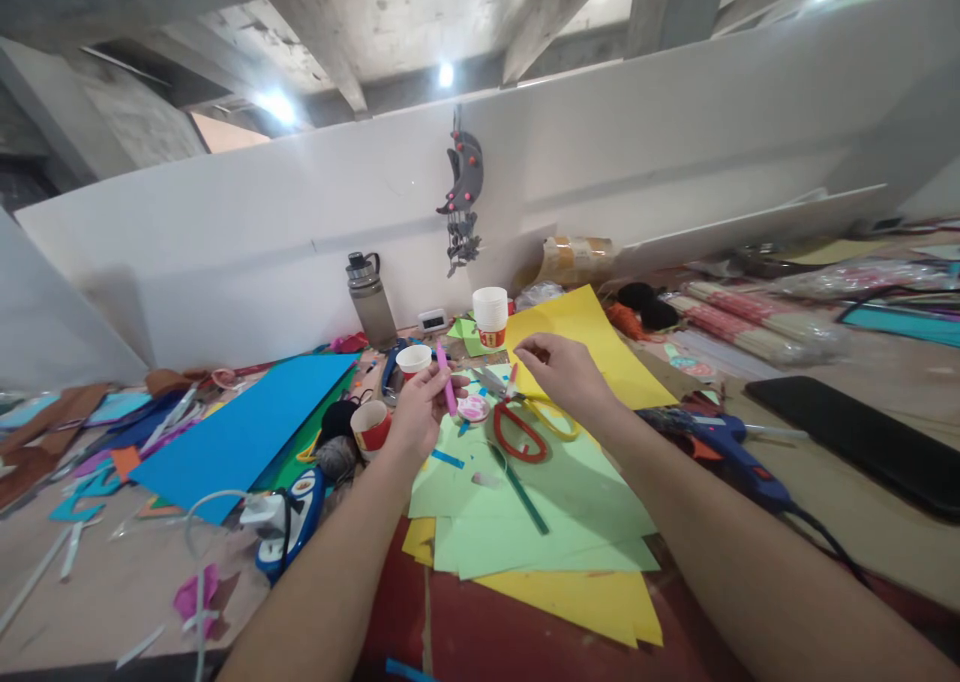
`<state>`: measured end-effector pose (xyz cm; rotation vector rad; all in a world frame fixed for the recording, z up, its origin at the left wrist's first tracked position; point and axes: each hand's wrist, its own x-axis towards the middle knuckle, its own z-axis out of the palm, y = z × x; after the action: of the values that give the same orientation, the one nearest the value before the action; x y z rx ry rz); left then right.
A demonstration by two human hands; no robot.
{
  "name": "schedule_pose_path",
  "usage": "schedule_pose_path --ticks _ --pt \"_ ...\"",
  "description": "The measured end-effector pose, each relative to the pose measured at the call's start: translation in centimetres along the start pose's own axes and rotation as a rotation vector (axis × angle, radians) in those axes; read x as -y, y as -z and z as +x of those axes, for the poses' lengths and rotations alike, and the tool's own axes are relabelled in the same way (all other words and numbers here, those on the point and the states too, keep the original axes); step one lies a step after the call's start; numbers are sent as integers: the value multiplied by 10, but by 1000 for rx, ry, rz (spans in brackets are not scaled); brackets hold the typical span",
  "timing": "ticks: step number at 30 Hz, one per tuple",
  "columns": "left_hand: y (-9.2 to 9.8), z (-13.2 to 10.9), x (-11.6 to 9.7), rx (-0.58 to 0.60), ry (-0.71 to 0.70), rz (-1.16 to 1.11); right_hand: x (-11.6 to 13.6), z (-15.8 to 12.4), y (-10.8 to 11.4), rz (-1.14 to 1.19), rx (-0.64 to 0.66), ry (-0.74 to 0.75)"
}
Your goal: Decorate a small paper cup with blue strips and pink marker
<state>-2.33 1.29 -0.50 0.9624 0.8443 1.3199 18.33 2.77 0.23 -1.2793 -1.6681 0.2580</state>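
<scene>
The person's left hand (424, 407) is closed on a pink strip (448, 382), pinched between thumb and fingers and held upright over the middle of the table (112, 582); the right hand (566, 372) hovers just beside it, apart from the left, fingertips drawn into a pinch, and whether anything small sits between them cannot be told; under both hands lies a stack of green paper (540, 522) on yellow paper (600, 612), reaching toward the near edge; red scissors (521, 432) lie put down on the green paper below the right hand, with a green strip (521, 492) and a small blue scrap (448, 458) near them, so some cutting looks done; the pink strip touches no sheet and seems not yet fixed to anything; a glue gun (720, 442) rests untouched toward the right edge; a blue sheet (240, 432) lies left of the stack, a cup (370, 427) just beside the left wrist, and a bottle (370, 302) stands at the far edge
</scene>
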Motion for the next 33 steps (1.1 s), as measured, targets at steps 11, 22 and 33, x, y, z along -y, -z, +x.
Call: schedule_pose_path --ticks 11,22,33 --pt "0 4 6 -13 -11 59 -7 3 2 -171 43 31" --pt "-2 1 6 -4 17 55 -10 3 11 -332 239 -144" --pt "-3 -1 4 -18 -14 75 13 -6 12 -51 499 -81"
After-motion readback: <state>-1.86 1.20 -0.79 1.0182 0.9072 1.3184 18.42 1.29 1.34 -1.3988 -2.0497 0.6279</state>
